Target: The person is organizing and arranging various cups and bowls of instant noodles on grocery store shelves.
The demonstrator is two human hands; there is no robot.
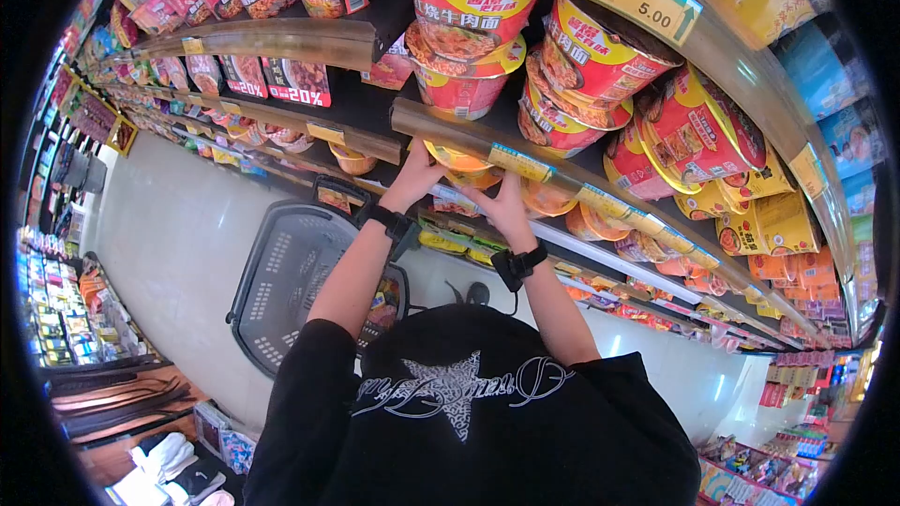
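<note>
Both hands reach to a lower shelf, just under the edge with blue and yellow price strips. My left hand (419, 173) is at the left side of a yellow-rimmed noodle bowl (457, 157), its fingertips partly hidden by the shelf edge. At the bowl's right side is my right hand (502, 204), thumb and fingers spread around it. The bowl sits between the two hands, its top partly under the shelf above. Red noodle buckets (473, 9) stand stacked on the shelf above, and orange bowls (547, 199) are in the row to the right.
A grey shopping basket (281, 267) with some packages in it stands on the floor at the left, below my left forearm. The long shelf edge (600, 197) runs diagonally over the hands. Folded goods (169, 459) lie at the lower left.
</note>
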